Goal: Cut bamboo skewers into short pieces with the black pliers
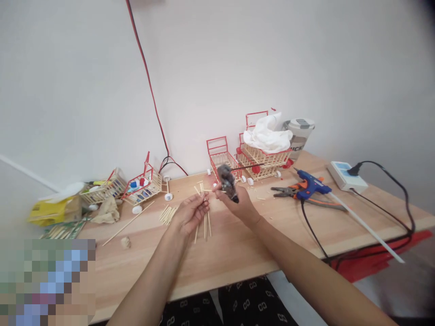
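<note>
My left hand (pixel 193 210) is closed in a pinch at the end of a thin wooden stick (pixel 211 190). My right hand (pixel 239 206) is wrapped round a dark grey, shiny object (pixel 227 180) whose kind I cannot make out. A thin dark rod (pixel 249 166) appears to extend rightward from it. Both hands are close together above the table. Several loose sticks (pixel 205 226) lie under and beyond the fingers, partly hidden by the left hand. A neat bundle of short sticks (pixel 167 214) rests just left of that hand.
Small stick-built shopping carts with red rims (pixel 222 156) stand along the wall, one topped with white cloth (pixel 268 133). On the right are a blue glue gun (pixel 311 184), pliers (pixel 284 192), a power strip (pixel 346 175) and trailing cables. Yellow packaging (pixel 45 212) lies left.
</note>
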Motion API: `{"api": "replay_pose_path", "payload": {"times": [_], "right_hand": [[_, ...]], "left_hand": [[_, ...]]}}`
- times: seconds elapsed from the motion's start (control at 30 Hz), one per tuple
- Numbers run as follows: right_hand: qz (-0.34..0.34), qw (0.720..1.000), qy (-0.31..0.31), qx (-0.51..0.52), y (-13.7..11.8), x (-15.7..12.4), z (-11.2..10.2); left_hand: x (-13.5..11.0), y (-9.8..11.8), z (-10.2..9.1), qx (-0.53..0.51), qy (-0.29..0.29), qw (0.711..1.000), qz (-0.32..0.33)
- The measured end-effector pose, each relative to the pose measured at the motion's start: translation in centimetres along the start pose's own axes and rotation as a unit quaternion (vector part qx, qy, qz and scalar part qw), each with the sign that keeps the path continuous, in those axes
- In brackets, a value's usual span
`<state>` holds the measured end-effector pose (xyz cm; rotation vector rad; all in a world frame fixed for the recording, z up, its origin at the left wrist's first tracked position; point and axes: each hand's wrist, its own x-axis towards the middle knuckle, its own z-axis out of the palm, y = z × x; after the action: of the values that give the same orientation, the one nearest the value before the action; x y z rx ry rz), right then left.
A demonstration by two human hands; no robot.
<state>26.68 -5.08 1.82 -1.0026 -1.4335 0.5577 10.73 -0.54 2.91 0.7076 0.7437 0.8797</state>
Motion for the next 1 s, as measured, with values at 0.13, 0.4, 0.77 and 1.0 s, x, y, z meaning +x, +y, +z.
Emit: {"api": "replay_pose_path", "payload": {"times": [0.13, 0.4, 0.77, 1.0], "right_hand": [[0.137, 0.983, -0.021, 0.123, 0.3, 0.6, -0.2], [0.24, 0.957, -0.061, 0.152, 0.4, 0.8, -0.1], [0.248, 0.956, -0.03, 0.151, 0.2, 0.9, 0.2], [0.237, 0.964, -0.024, 0.119, 0.3, 0.9, 0.2]], "left_hand": [[-0.4, 0.5, -1.1, 0.128, 0.04, 0.99, 0.038], [-1.7, 1.2, -0.6, 0.286, -0.082, 0.954, -0.043], [-1.3, 0.4, -0.3, 0.256, -0.083, 0.96, -0.074], [-1.4, 0.0, 0.3, 0.234, -0.077, 0.968, -0.054]]}}
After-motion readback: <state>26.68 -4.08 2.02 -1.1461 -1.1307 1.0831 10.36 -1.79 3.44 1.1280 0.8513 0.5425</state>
